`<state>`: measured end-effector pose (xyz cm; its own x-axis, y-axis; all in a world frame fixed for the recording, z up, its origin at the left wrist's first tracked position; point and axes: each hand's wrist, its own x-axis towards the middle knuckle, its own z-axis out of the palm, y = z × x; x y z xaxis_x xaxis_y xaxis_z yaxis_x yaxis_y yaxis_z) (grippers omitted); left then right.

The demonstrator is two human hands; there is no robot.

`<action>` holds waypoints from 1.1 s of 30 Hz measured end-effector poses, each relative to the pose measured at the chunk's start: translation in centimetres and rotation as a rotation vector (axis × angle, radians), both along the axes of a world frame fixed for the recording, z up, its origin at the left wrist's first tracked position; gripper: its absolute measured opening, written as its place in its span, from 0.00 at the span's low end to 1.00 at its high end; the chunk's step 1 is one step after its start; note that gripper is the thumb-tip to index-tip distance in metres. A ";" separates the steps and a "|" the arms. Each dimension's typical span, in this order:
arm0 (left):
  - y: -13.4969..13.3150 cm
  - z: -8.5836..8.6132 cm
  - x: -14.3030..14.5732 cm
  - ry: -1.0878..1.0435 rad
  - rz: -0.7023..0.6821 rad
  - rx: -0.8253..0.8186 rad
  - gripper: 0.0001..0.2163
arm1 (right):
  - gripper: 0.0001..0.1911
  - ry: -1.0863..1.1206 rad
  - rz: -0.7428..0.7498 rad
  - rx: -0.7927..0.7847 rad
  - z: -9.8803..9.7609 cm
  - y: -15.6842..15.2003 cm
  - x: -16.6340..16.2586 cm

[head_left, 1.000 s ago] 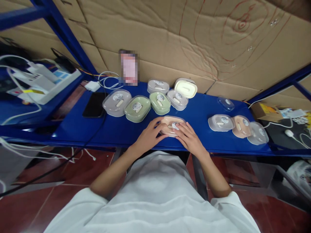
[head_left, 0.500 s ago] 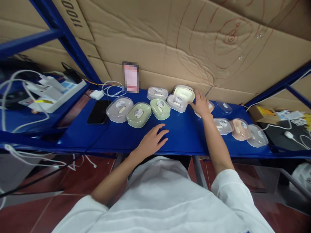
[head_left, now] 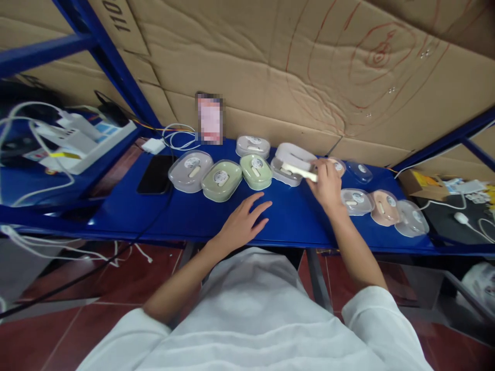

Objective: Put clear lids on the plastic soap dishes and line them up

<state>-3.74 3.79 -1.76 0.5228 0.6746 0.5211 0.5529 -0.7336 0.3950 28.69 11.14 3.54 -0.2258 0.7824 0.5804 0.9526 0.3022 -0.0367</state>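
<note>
My right hand [head_left: 328, 186] pinches a cream soap-dish tray [head_left: 298, 172], seen nearly edge-on. Just behind the tray sits an open pale grey soap box [head_left: 293, 153], and a lidded grey soap box [head_left: 285, 178] stands in front of it, partly covered by the tray. A peach piece [head_left: 339, 166] with a round label shows behind my right hand. My left hand [head_left: 247, 220] hovers low over the front of the table, fingers apart, holding nothing. Nearest to it are a green soap box [head_left: 257, 178] and a second green box [head_left: 221, 185], both with clear lids.
Another grey box [head_left: 190, 178] and a black phone [head_left: 155, 175] lie left; a second phone [head_left: 210, 118] leans on the cardboard [head_left: 251, 67]. A clear lid [head_left: 359, 172] lies back right. Front right are a grey box [head_left: 356, 206], a peach box [head_left: 385, 211] and a clear-lidded box [head_left: 412, 220].
My right hand has closed on the cream tray and lifted it out of the open box, toward me and tilted. My left hand has hardly moved.
</note>
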 end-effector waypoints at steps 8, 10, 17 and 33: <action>0.0 0.0 0.0 0.111 -0.084 0.190 0.19 | 0.34 -0.097 0.419 -0.049 -4.5 -10.4 -2.7; 0.0 0.1 -0.3 0.156 -0.065 0.165 0.16 | 0.37 -0.025 0.370 -0.138 -4.7 -11.0 -2.3; -1.2 0.0 -3.0 0.000 0.184 0.140 0.15 | 0.34 0.126 0.214 -0.568 -4.3 -13.4 2.4; -1.9 1.1 1.5 0.188 -0.098 0.103 0.20 | 0.21 0.172 0.413 -0.190 -4.0 -11.7 -4.1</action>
<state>-2.20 1.84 -0.64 0.6775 0.5644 0.4716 0.5339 -0.8184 0.2124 24.59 -0.54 -0.45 -0.4531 0.7434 0.4921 0.7299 0.6262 -0.2740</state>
